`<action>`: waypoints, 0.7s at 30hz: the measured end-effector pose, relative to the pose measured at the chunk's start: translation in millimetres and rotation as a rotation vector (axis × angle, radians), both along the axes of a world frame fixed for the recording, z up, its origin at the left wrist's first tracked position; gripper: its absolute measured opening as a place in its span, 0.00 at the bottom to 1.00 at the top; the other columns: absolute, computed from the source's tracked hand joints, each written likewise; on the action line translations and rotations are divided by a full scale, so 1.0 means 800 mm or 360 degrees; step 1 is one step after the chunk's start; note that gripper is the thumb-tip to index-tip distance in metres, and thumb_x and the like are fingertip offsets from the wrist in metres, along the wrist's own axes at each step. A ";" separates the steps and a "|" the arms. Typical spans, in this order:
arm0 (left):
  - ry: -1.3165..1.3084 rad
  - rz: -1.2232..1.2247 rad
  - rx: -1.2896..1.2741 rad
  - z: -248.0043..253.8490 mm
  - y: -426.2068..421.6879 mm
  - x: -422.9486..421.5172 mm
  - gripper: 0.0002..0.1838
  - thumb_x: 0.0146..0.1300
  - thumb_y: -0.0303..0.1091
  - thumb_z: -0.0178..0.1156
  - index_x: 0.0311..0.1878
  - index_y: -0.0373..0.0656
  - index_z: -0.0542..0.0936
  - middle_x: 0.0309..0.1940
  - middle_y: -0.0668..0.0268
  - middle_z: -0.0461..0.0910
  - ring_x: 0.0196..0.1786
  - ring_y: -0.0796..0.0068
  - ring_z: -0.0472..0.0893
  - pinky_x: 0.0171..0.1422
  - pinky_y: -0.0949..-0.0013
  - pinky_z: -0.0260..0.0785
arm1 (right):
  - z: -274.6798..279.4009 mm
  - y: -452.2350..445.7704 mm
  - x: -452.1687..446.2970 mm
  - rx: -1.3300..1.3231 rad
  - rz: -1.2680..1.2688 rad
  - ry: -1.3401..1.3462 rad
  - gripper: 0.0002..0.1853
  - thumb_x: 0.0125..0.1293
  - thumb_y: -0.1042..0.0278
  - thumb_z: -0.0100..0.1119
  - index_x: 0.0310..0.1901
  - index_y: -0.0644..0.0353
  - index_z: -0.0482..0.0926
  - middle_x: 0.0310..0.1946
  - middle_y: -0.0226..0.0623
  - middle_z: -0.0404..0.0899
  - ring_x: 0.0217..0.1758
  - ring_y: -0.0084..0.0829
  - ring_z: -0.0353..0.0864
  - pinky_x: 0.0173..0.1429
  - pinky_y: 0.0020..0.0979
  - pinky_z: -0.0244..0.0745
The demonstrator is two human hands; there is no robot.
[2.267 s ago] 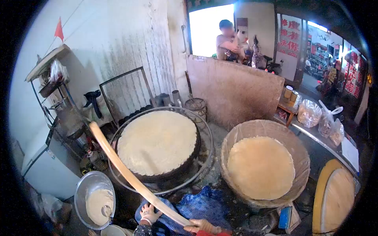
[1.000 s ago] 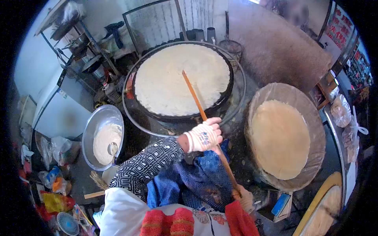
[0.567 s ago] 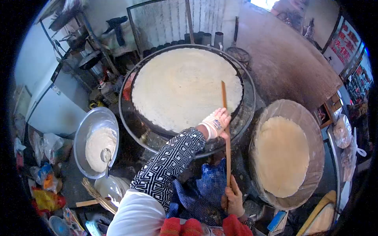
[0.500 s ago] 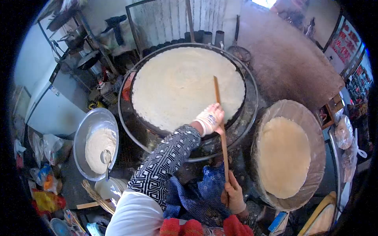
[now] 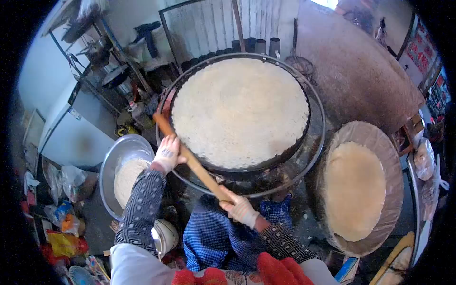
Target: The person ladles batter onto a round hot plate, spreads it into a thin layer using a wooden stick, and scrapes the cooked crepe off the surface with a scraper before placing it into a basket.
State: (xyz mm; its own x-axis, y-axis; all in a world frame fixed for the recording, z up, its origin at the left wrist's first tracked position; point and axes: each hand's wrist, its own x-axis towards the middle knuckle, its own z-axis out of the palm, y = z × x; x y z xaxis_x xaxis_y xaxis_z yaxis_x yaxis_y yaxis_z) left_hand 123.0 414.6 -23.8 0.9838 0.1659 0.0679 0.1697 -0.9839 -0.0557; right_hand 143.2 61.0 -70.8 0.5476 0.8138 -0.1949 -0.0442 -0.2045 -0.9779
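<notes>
My left hand [image 5: 169, 153], in a pale glove with fingers showing, grips the upper part of a long flat wooden stick [image 5: 200, 172]. My right hand [image 5: 239, 208], also gloved, is closed around its lower end. The stick slants from upper left to lower right across the near left side of a large round griddle [image 5: 232, 174]. Over the griddle spreads a thin, pale, round pancake [image 5: 240, 111], rough along its near edge. A metal ring [image 5: 324, 124] runs around the griddle.
To the left stands a metal basin [image 5: 104, 176] of pale batter or flour. At right, a cloth-lined round basket [image 5: 392, 190] holds a stack of flat, tan pancakes [image 5: 356, 190]. A white bucket [image 5: 166, 237] stands near my left elbow. Plastic bags [image 5: 76, 179] lie at far left.
The stick has swung from over the pancake to the griddle's near left edge. My left hand has moved left, my right hand up and left. The view has shifted slightly.
</notes>
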 end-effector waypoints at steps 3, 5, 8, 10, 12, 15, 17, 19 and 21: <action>-0.0092 0.0083 0.0265 -0.046 -0.005 -0.090 0.55 0.47 0.64 0.66 0.68 0.30 0.61 0.67 0.42 0.62 0.72 0.43 0.59 0.78 0.45 0.45 | 0.019 -0.024 -0.033 -0.0365 0.0269 -0.0423 0.36 0.67 0.57 0.62 0.74 0.36 0.57 0.41 0.45 0.85 0.31 0.36 0.85 0.39 0.30 0.79; -0.0218 -0.0030 0.0168 -0.017 -0.067 -0.087 0.56 0.46 0.68 0.64 0.67 0.30 0.62 0.66 0.42 0.63 0.71 0.41 0.61 0.77 0.45 0.46 | 0.055 -0.078 -0.053 -0.0527 0.0278 -0.0113 0.37 0.67 0.54 0.60 0.75 0.38 0.56 0.44 0.52 0.83 0.42 0.45 0.86 0.47 0.31 0.79; -0.0490 -0.0593 -0.0250 0.043 -0.181 0.005 0.53 0.52 0.73 0.55 0.64 0.28 0.66 0.63 0.41 0.68 0.69 0.44 0.64 0.75 0.47 0.52 | -0.007 -0.203 -0.106 -0.0503 -0.0246 -0.0314 0.35 0.67 0.57 0.59 0.74 0.46 0.58 0.39 0.43 0.84 0.35 0.36 0.85 0.42 0.31 0.78; -0.0517 -0.0945 -0.0361 0.062 -0.252 0.090 0.53 0.54 0.74 0.49 0.65 0.28 0.66 0.65 0.42 0.67 0.71 0.47 0.63 0.76 0.49 0.51 | -0.030 -0.251 -0.111 -0.0222 -0.0692 -0.0267 0.35 0.68 0.61 0.59 0.75 0.50 0.58 0.35 0.36 0.83 0.29 0.28 0.80 0.36 0.28 0.75; -0.0570 -0.1187 -0.0531 0.062 -0.318 0.173 0.54 0.42 0.61 0.68 0.66 0.31 0.64 0.66 0.45 0.65 0.72 0.46 0.60 0.78 0.50 0.48 | 0.015 -0.265 -0.113 -0.0128 -0.1185 -0.0234 0.35 0.68 0.65 0.59 0.75 0.52 0.58 0.33 0.30 0.80 0.24 0.20 0.74 0.30 0.24 0.70; -0.0391 -0.1331 -0.0393 -0.005 -0.366 0.280 0.49 0.40 0.59 0.69 0.61 0.31 0.69 0.62 0.45 0.69 0.71 0.47 0.62 0.78 0.51 0.49 | 0.128 -0.192 -0.068 -0.0116 -0.1557 0.0571 0.34 0.69 0.65 0.57 0.75 0.54 0.58 0.28 0.27 0.76 0.17 0.17 0.66 0.23 0.23 0.62; 0.0025 -0.1104 -0.0252 0.007 -0.343 0.306 0.47 0.40 0.61 0.68 0.57 0.32 0.72 0.59 0.46 0.72 0.70 0.47 0.64 0.78 0.52 0.50 | 0.008 -0.214 -0.028 0.0215 -0.1291 0.0396 0.35 0.71 0.57 0.58 0.75 0.53 0.57 0.18 0.25 0.68 0.11 0.19 0.60 0.17 0.28 0.57; 0.0167 -0.0958 -0.0142 0.019 -0.304 0.311 0.45 0.40 0.62 0.68 0.53 0.32 0.74 0.56 0.46 0.75 0.69 0.46 0.66 0.77 0.52 0.52 | 0.023 -0.191 -0.005 0.0313 -0.1073 0.0735 0.36 0.70 0.54 0.59 0.75 0.52 0.56 0.14 0.25 0.65 0.10 0.19 0.59 0.15 0.28 0.56; 0.0008 -0.0849 -0.0123 0.012 -0.242 0.284 0.45 0.40 0.63 0.67 0.53 0.32 0.74 0.56 0.45 0.75 0.69 0.45 0.66 0.77 0.52 0.52 | 0.034 -0.163 0.012 0.0367 -0.0901 0.0971 0.36 0.70 0.54 0.59 0.75 0.51 0.56 0.12 0.25 0.64 0.10 0.19 0.59 0.15 0.28 0.56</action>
State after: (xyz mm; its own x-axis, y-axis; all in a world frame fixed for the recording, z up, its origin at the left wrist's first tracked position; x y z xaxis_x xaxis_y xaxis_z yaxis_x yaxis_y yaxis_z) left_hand 349.9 220.8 -13.8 0.9331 -0.3526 0.0701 -0.3548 -0.9347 0.0205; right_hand 152.5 -69.2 -43.7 0.7359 0.5054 -0.4506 -0.6105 0.2075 -0.7644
